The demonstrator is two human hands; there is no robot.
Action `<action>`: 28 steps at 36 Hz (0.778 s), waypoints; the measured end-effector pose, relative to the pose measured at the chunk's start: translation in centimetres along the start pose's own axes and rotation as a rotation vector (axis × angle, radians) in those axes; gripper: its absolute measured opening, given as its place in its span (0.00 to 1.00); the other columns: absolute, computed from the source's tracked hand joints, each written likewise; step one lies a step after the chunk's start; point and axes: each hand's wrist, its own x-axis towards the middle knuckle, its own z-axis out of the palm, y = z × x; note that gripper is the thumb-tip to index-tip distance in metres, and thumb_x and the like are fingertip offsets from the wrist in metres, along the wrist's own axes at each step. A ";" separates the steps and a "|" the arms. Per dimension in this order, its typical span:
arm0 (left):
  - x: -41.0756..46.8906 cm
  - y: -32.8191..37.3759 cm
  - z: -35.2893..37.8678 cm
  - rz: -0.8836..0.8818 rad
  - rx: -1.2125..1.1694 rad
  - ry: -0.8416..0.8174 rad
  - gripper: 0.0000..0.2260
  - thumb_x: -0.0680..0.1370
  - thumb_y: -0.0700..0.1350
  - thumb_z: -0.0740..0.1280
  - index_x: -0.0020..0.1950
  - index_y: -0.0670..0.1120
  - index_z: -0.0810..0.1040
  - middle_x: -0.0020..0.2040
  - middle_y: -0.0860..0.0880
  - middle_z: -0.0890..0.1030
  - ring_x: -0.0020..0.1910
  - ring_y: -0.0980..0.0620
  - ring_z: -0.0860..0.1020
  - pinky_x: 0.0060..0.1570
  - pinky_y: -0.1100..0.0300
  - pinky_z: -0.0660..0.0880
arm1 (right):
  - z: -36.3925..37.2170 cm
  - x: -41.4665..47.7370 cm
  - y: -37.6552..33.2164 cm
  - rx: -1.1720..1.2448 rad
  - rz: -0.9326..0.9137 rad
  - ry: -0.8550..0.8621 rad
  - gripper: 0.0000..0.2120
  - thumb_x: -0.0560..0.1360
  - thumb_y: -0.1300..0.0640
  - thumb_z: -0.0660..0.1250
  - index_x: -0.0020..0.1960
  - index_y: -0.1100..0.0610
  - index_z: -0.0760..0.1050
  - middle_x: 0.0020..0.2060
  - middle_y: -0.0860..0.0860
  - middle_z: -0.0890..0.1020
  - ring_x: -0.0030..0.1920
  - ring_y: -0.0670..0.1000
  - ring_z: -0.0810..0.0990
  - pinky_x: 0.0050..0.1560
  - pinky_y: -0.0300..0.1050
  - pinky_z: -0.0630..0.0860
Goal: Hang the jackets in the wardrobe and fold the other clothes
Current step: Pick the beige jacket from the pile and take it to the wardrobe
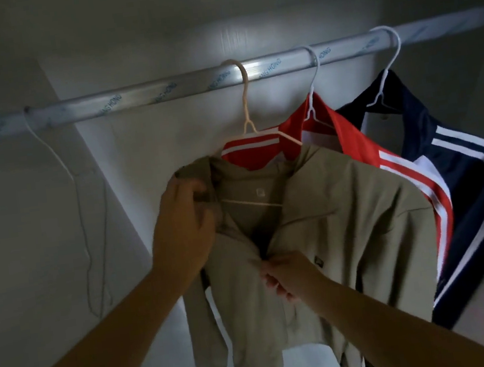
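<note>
Gripping khaki jacket (344, 210): left hand (183, 221) at shoulder, right hand (288, 275) pinching front.

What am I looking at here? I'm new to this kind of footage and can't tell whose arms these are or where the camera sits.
There is no machine here. A person wears a wide-angle camera on the head, so the one picture looks out along their own bare arms into a wardrobe.

A rail runs across the top. Three jackets hang from it on hangers: a beige jacket in front, a red jacket behind it, and a navy jacket furthest right.

The left hand holds the beige jacket's collar and shoulder. The right hand has a pinching grip on the front edge where the jacket closes, perhaps to fasten or straighten it. An empty wire hanger hangs at the left.
</note>
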 end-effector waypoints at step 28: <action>-11.5 -0.4 8.1 -0.204 0.164 -0.549 0.19 0.81 0.57 0.58 0.32 0.52 0.62 0.30 0.55 0.70 0.33 0.56 0.72 0.31 0.73 0.62 | -1.9 -5.5 -4.3 0.142 -0.350 0.094 0.17 0.81 0.55 0.59 0.34 0.56 0.72 0.17 0.42 0.67 0.18 0.40 0.64 0.20 0.32 0.59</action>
